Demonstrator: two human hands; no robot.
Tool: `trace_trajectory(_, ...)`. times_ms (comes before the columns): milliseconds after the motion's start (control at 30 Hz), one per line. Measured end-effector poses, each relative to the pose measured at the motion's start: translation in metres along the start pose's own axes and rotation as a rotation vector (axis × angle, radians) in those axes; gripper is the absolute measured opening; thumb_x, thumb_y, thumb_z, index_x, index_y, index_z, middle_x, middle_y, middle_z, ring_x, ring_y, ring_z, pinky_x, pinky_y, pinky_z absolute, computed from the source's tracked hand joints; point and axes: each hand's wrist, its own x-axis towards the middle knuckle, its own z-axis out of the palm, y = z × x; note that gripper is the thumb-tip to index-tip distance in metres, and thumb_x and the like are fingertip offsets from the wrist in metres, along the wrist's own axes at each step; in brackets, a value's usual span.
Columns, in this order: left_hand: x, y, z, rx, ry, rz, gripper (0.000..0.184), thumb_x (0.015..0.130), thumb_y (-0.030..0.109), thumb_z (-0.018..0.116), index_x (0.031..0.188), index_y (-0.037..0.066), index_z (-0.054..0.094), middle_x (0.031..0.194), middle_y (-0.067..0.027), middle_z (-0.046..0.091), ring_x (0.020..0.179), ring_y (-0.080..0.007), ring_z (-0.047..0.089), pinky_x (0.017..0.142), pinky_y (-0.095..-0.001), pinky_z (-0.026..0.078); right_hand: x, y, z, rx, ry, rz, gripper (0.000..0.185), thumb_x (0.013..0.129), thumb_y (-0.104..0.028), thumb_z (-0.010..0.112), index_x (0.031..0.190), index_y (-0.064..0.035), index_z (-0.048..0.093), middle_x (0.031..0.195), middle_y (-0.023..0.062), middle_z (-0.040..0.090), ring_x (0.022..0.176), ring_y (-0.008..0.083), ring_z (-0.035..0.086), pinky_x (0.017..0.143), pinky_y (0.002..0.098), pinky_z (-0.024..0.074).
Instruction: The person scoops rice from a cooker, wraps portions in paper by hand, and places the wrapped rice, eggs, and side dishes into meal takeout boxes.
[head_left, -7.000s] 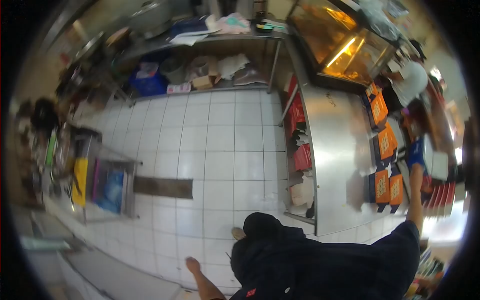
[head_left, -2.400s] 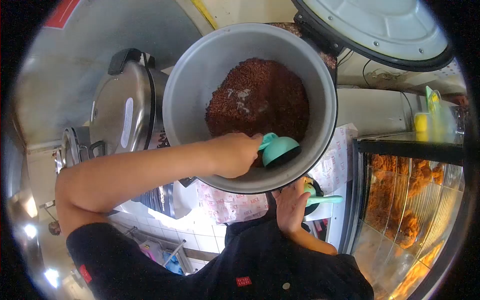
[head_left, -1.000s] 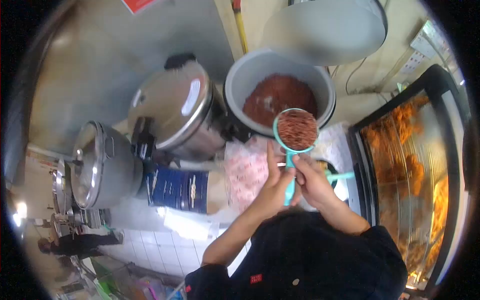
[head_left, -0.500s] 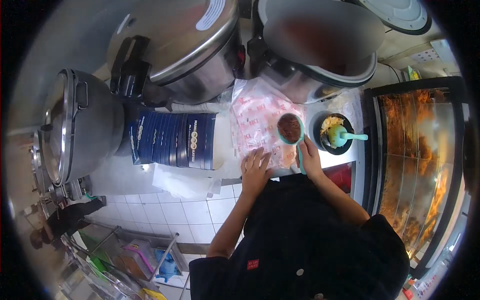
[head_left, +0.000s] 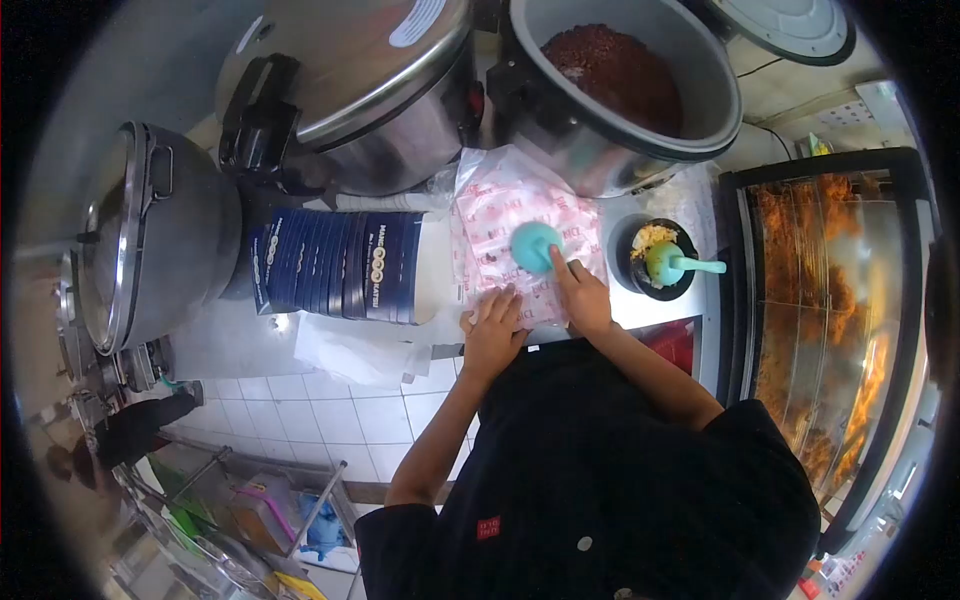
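My right hand (head_left: 587,298) is closed around the handle of a teal scoop (head_left: 536,246), index finger stretched along it. The scoop is turned face down on pink-printed wrapping paper (head_left: 490,205), so its inside is hidden. On the near left part of the paper lies my left hand (head_left: 492,328), flat with fingers apart, holding nothing. To the right, a black bowl (head_left: 683,290) holds crumbly yellow food and a second teal scoop (head_left: 668,264).
An open cooker (head_left: 580,160) with dark red-brown rice (head_left: 622,80) stands behind the paper, beside a large lidded cooker (head_left: 375,155). Dark blue boxes (head_left: 340,265) line up at left, near white sheets (head_left: 350,355). A glass case (head_left: 820,330) with browned food borders the right.
My right hand has turned the scoop over and down onto the paper; before, it faced up with dark red-brown rice inside. My left hand stays flat on the paper.
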Motion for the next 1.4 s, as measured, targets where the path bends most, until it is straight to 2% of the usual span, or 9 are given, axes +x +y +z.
trace_trajectory(367,0.001,-0.006,0.01,0.16,0.289,0.209,0.019,0.082,0.022,0.07,0.101,0.025,0.07,0.121,0.0114,0.065,0.112,-0.0089,0.059,0.095,-0.0453,0.028,-0.008,0.027,-0.062,0.38,0.194,0.023,0.068,0.088,-0.008,0.06,0.152,-0.0119,0.038,0.109,0.0176,0.062,0.094,0.0384,0.064,0.08,0.0454,0.0536)
trace_trajectory(467,0.01,-0.007,0.001,0.106,0.151,0.215,0.015,0.078,0.019,0.072,0.093,0.02,0.069,0.102,0.0078,0.065,0.1,-0.0135,0.061,0.088,-0.0417,0.036,-0.026,0.083,-0.083,0.294,0.492,0.381,0.054,0.096,-0.014,0.058,0.145,0.0031,0.041,0.125,0.0305,0.058,0.114,0.0432,0.061,0.093,0.0477,0.0494)
trace_trajectory(533,0.018,-0.006,-0.013,0.083,0.056,0.262,0.014,0.079,0.017,0.073,0.093,0.016,0.071,0.095,0.0054,0.064,0.096,-0.0166,0.061,0.085,-0.0387,0.04,-0.011,0.145,-0.109,0.181,0.703,0.308,0.052,0.096,-0.02,0.064,0.138,0.0041,0.045,0.12,0.03,0.059,0.109,0.0447,0.061,0.089,0.0462,0.0497)
trace_trajectory(767,0.018,-0.005,-0.046,-0.128,-0.071,0.286,0.012,0.087,0.023,0.068,0.092,0.015,0.074,0.094,0.0022,0.066,0.094,-0.0188,0.061,0.085,-0.0378,0.039,0.05,0.333,-0.091,0.093,0.45,0.423,0.044,0.093,-0.028,0.066,0.127,-0.0019,0.057,0.11,0.029,0.064,0.101,0.0478,0.062,0.086,0.0529,0.0497)
trace_trajectory(900,0.025,0.013,-0.046,-0.066,0.019,0.15,0.009,0.084,0.023,0.071,0.086,0.015,0.074,0.092,0.0016,0.068,0.094,-0.0201,0.062,0.085,-0.0394,0.04,0.041,0.253,-0.131,-0.202,0.549,0.438,0.036,0.093,-0.027,0.066,0.122,-0.0046,0.061,0.111,0.0257,0.061,0.103,0.0427,0.061,0.086,0.0506,0.0493)
trace_trajectory(1000,0.033,0.014,-0.027,-0.4,0.097,-0.027,0.011,0.08,0.018,0.078,0.083,0.01,0.073,0.086,-0.0021,0.068,0.083,-0.0226,0.065,0.078,-0.0382,0.045,0.016,0.144,-0.139,0.566,0.48,0.229,0.025,0.092,-0.014,0.067,0.113,-0.0009,0.062,0.106,0.017,0.063,0.097,0.0313,0.062,0.084,0.039,0.0493)
trace_trajectory(1133,0.038,0.023,-0.036,-0.343,0.148,-0.085,0.013,0.079,0.016,0.081,0.084,0.007,0.072,0.087,-0.0069,0.069,0.082,-0.0241,0.067,0.075,-0.0368,0.048,-0.012,0.025,-0.085,0.487,0.154,-0.173,0.048,0.08,-0.025,0.077,0.12,-0.0048,0.06,0.119,0.0189,0.059,0.112,0.0381,0.057,0.1,0.049,0.0435)
trace_trajectory(1267,0.039,0.025,-0.038,-0.122,0.295,0.111,0.013,0.079,0.019,0.079,0.088,0.012,0.072,0.088,-0.0031,0.068,0.088,-0.0221,0.065,0.082,-0.0398,0.044,-0.011,0.03,-0.025,0.212,0.111,-0.183,0.036,0.079,-0.019,0.072,0.111,-0.0065,0.062,0.119,0.0154,0.06,0.115,0.0344,0.057,0.102,0.0499,0.0419)
trace_trajectory(1400,0.017,-0.001,-0.041,0.049,0.095,0.121,0.015,0.083,0.023,0.076,0.093,0.012,0.072,0.093,-0.0028,0.069,0.095,-0.0232,0.064,0.087,-0.0413,0.041,-0.02,0.078,-0.014,0.086,-0.059,-0.363,0.018,0.086,-0.015,0.064,0.101,-0.0078,0.068,0.116,0.007,0.063,0.114,0.0271,0.058,0.1,0.0436,0.0441)
